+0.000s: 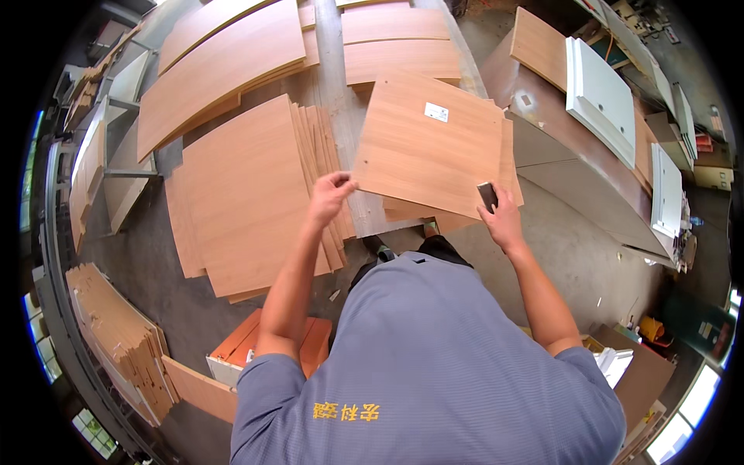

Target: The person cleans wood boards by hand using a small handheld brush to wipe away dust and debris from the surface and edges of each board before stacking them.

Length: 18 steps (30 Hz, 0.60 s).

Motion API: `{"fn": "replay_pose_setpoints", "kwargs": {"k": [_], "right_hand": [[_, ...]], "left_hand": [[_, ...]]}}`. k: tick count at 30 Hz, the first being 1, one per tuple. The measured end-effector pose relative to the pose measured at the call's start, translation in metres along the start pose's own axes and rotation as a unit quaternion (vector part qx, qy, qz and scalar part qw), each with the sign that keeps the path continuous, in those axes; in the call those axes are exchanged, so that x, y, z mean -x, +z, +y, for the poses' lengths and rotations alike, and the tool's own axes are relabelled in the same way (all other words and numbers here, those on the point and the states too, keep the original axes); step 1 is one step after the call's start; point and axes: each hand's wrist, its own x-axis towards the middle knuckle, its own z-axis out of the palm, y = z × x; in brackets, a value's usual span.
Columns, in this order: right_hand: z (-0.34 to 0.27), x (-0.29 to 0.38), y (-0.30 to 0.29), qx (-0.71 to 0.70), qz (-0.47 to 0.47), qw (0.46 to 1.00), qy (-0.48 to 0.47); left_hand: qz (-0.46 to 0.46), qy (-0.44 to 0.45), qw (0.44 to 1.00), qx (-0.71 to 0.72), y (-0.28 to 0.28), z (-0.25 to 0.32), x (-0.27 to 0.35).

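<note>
A wood-grain panel [430,151] lies in front of me on a stack, turned at an angle. It bears a small white printed label [436,112] and a few small drilled holes. My left hand [331,197] pinches the panel's near left corner between thumb and fingers. In my right hand [503,218] is a small dark block [487,196], held at the panel's near right corner; its exact kind I cannot tell. Part of the right-hand fingers is hidden behind the block. Other panel edges [507,151] stick out beneath on the right.
To the left stands a fanned stack of wood-grain panels [250,186]. More panels [232,70] lie beyond it, with others [401,58] at the back. On the right, a long bench [558,145] carries white panels [601,99]. An orange-topped box [317,340] sits on the floor behind my left arm.
</note>
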Motion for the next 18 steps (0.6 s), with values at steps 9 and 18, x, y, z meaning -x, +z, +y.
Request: {"fn": "replay_pose_setpoints", "kwargs": {"k": [9,18], "right_hand": [[0.107,0.078,-0.032,-0.035,0.137,0.975,0.170],[0.118,0.113,-0.041,-0.226,0.211,0.907,0.286]], "left_hand": [[0.000,0.336,0.903,-0.267,0.061,0.249,0.017],[-0.221,0.500,0.681,-0.487,0.089,0.052,0.032]]}}
